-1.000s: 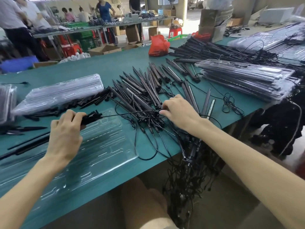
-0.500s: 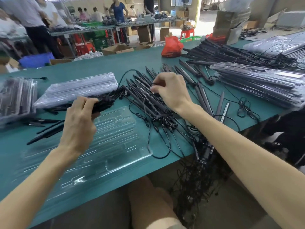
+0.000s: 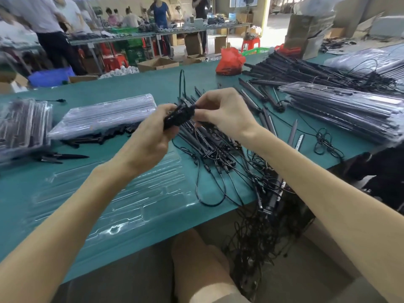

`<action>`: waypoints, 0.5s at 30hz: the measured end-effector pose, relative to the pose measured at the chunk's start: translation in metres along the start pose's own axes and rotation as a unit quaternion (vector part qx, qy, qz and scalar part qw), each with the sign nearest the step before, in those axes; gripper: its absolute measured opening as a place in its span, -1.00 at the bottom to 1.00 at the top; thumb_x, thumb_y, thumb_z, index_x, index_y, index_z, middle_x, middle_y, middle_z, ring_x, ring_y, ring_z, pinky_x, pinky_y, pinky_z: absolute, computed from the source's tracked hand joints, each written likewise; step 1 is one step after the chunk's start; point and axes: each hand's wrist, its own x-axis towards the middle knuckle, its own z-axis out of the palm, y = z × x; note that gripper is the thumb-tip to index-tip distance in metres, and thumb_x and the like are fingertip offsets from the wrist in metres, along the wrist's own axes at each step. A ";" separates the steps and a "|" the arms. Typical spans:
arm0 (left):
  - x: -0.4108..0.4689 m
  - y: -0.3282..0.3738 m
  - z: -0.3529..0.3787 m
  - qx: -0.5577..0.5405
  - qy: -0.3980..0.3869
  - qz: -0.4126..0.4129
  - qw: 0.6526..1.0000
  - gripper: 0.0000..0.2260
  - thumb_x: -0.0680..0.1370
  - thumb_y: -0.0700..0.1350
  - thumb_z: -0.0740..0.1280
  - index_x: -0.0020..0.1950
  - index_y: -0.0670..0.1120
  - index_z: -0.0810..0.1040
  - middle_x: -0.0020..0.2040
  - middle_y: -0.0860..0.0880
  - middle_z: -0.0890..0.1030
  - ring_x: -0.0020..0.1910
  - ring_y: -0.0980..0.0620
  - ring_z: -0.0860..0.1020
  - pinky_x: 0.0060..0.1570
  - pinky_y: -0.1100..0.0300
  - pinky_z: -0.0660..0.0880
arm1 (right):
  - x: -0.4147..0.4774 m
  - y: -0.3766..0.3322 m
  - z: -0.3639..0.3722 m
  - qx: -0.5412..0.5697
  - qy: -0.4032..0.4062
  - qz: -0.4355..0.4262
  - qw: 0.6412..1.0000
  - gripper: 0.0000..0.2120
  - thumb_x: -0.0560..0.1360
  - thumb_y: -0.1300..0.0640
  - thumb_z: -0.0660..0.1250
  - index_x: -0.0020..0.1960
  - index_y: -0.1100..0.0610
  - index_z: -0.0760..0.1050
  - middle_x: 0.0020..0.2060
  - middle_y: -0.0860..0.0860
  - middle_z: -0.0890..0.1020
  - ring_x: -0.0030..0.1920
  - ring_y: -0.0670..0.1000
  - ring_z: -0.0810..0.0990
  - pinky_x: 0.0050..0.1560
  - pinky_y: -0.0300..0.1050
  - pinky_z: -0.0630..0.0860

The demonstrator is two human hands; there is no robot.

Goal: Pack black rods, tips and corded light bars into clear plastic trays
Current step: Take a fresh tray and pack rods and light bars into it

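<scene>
The left hand (image 3: 150, 138) grips a knobbly bundle of black tips (image 3: 178, 117); the right hand (image 3: 225, 112) pinches its end. A glossy, ribbed clear tray (image 3: 135, 193) lies below.

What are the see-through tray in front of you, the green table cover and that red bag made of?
Clear tray: thin moulded plastic, glossy; bright glare on its ridges, and the green shows through.
Table cover: a matte mat, perhaps felt or rubber; no shine, and the look leaves it open.
Red bag: thin plastic film, crumpled and slightly shiny.
</scene>
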 end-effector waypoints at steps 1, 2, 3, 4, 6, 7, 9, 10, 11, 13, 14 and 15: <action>0.003 0.001 0.003 0.001 -0.019 0.011 1.000 -0.65 0.64 -0.19 0.31 0.39 0.01 0.37 0.03 0.14 0.54 -0.07 0.20 0.50 -0.07 0.38 0.36 | 0.001 0.002 0.001 -0.021 -0.004 -0.001 1.000 -0.88 0.46 0.19 0.52 -0.03 0.19 0.68 -0.20 0.02 0.73 -0.15 -0.03 0.71 0.08 -0.07 0.64; 0.004 0.003 0.005 -0.004 -0.033 0.019 0.999 -0.62 0.61 -0.16 0.36 0.39 0.04 0.39 0.03 0.18 0.56 -0.06 0.23 0.52 -0.05 0.42 0.37 | 0.001 0.004 0.002 -0.021 -0.001 0.002 1.000 -0.90 0.46 0.20 0.52 -0.03 0.18 0.69 -0.18 0.01 0.73 -0.13 -0.05 0.70 0.09 -0.07 0.62; 0.006 0.005 0.006 -0.022 -0.048 0.022 0.998 -0.56 0.57 -0.12 0.43 0.40 0.07 0.40 0.03 0.23 0.59 -0.03 0.28 0.55 -0.02 0.46 0.39 | 0.001 0.007 0.001 -0.001 0.001 0.011 1.000 -0.90 0.46 0.21 0.51 -0.03 0.18 0.69 -0.18 0.01 0.73 -0.15 -0.06 0.69 0.06 -0.08 0.62; 0.007 0.006 0.008 -0.047 -0.064 0.023 0.997 -0.48 0.50 -0.08 0.50 0.41 0.10 0.41 0.02 0.25 0.64 0.00 0.35 0.58 -0.01 0.50 0.41 | 0.001 0.010 0.000 0.032 -0.003 0.027 0.999 -0.91 0.47 0.22 0.51 -0.04 0.20 0.68 -0.19 0.02 0.72 -0.20 -0.08 0.66 -0.03 -0.12 0.61; 0.009 0.008 0.013 -0.076 -0.081 0.015 0.994 -0.47 0.40 0.02 0.58 0.32 0.12 0.49 -0.01 0.24 0.68 -0.02 0.36 0.60 -0.03 0.52 0.42 | -0.002 0.015 -0.002 0.096 -0.024 0.061 0.993 -0.91 0.49 0.23 0.49 -0.04 0.24 0.67 -0.24 0.04 0.70 -0.28 -0.09 0.60 -0.20 -0.18 0.54; 0.011 0.010 0.017 -0.075 -0.077 0.007 0.994 -0.54 0.40 0.09 0.57 0.25 0.10 0.56 -0.04 0.19 0.69 -0.06 0.31 0.62 -0.05 0.46 0.45 | -0.004 0.017 -0.002 0.115 -0.030 0.074 0.990 -0.90 0.49 0.22 0.49 -0.04 0.25 0.67 -0.24 0.07 0.70 -0.28 -0.07 0.60 -0.22 -0.18 0.54; 0.012 0.015 0.026 -0.080 -0.054 -0.005 0.995 -0.66 0.44 0.16 0.52 0.13 0.04 0.66 -0.12 0.13 0.69 -0.16 0.21 0.62 -0.13 0.29 0.49 | -0.007 0.021 -0.001 0.137 -0.026 0.094 0.986 -0.87 0.49 0.18 0.50 -0.05 0.26 0.67 -0.23 0.08 0.71 -0.27 -0.05 0.65 -0.24 -0.21 0.57; 0.013 0.016 0.031 -0.087 -0.041 -0.012 0.995 -0.70 0.45 0.16 0.51 0.07 0.03 0.68 -0.19 0.15 0.68 -0.23 0.21 0.60 -0.19 0.28 0.47 | -0.008 0.023 -0.001 0.145 -0.021 0.103 0.984 -0.86 0.49 0.17 0.50 -0.05 0.26 0.67 -0.22 0.08 0.72 -0.25 -0.05 0.68 -0.24 -0.24 0.59; 0.013 0.018 0.035 -0.094 -0.031 -0.019 0.995 -0.74 0.43 0.15 0.52 0.00 0.03 0.69 -0.25 0.17 0.66 -0.29 0.22 0.56 -0.23 0.29 0.45 | -0.010 0.026 -0.002 0.152 -0.017 0.112 0.982 -0.85 0.50 0.17 0.49 -0.03 0.26 0.67 -0.19 0.10 0.73 -0.21 -0.03 0.71 -0.21 -0.23 0.61; 0.013 0.018 0.040 -0.117 -0.022 -0.034 0.992 -0.76 0.41 0.10 0.56 -0.07 -0.02 0.69 -0.30 0.14 0.62 -0.33 0.20 0.51 -0.26 0.26 0.44 | -0.014 0.033 -0.006 0.166 -0.014 0.132 0.977 -0.85 0.55 0.21 0.43 0.05 0.29 0.65 -0.08 0.18 0.72 -0.10 0.06 0.74 -0.08 -0.12 0.66; 0.013 0.017 0.042 -0.138 -0.021 -0.041 0.989 -0.75 0.39 0.07 0.58 -0.08 -0.06 0.69 -0.30 0.12 0.62 -0.32 0.19 0.50 -0.26 0.24 0.44 | -0.017 0.037 -0.009 0.177 -0.017 0.142 0.974 -0.85 0.56 0.25 0.40 0.08 0.31 0.63 -0.03 0.21 0.71 -0.05 0.10 0.73 -0.02 -0.08 0.67; 0.012 0.016 0.042 -0.159 -0.021 -0.046 0.986 -0.74 0.38 0.04 0.59 -0.07 -0.08 0.70 -0.29 0.11 0.63 -0.32 0.20 0.51 -0.26 0.27 0.45 | -0.021 0.041 -0.013 0.189 -0.023 0.150 0.970 -0.85 0.57 0.27 0.38 0.11 0.32 0.61 0.00 0.23 0.70 -0.01 0.12 0.73 0.01 -0.07 0.67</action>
